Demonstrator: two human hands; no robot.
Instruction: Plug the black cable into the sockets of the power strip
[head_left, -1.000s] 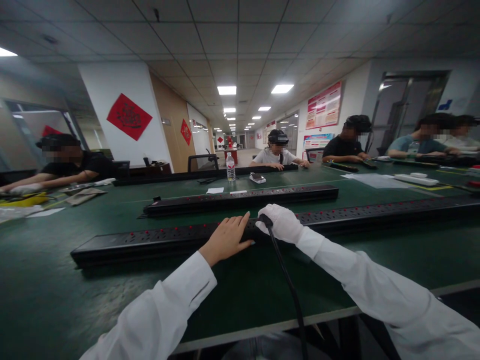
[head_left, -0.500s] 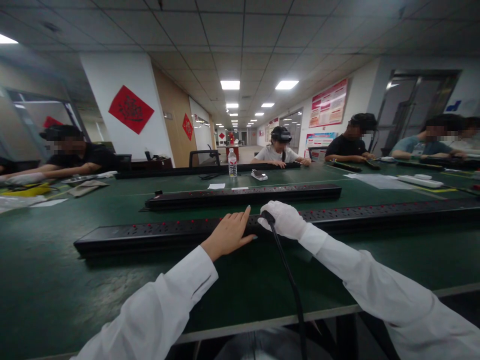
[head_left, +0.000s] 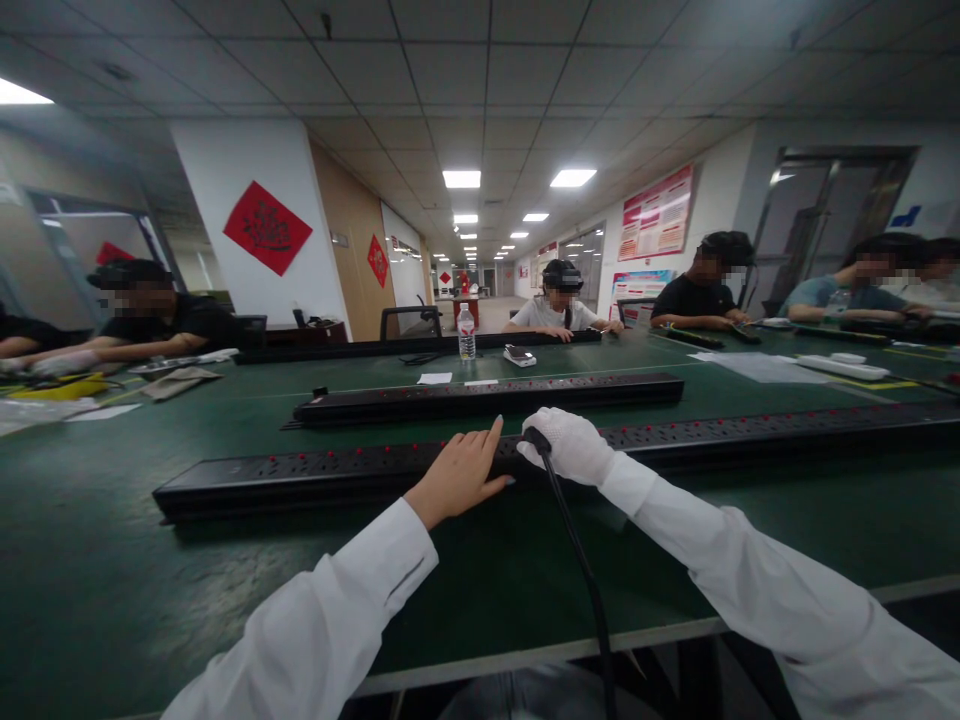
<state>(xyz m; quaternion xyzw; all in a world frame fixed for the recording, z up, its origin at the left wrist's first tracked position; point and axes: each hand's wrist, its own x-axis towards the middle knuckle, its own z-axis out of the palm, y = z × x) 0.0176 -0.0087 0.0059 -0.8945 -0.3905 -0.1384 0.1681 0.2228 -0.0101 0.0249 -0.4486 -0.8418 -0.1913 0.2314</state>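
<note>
A long black power strip (head_left: 285, 482) with a row of sockets and small red parts lies across the table in front of me. My left hand (head_left: 461, 470), bare, rests over its middle with the fingers stretched out and the thumb apart. Just right of it, my right hand (head_left: 570, 447) in a white glove grips a black power plug (head_left: 535, 438) against the strip's top. Whether the plug's pins are inside a socket is hidden. From the plug a thick black cord (head_left: 579, 560) runs down over the table's front edge.
Behind the strip lies a shorter black power strip (head_left: 487, 396). Farther back stand a water bottle (head_left: 466, 335) and a small white device (head_left: 519, 356). A co-worker (head_left: 559, 305) sits opposite; other people sit left and right. White sheets (head_left: 757, 367) lie on the green table (head_left: 300, 600).
The view has shifted very slightly, so the scene sits a little lower. Both hands keep their places on the strip, and the plug stays in the right hand.
</note>
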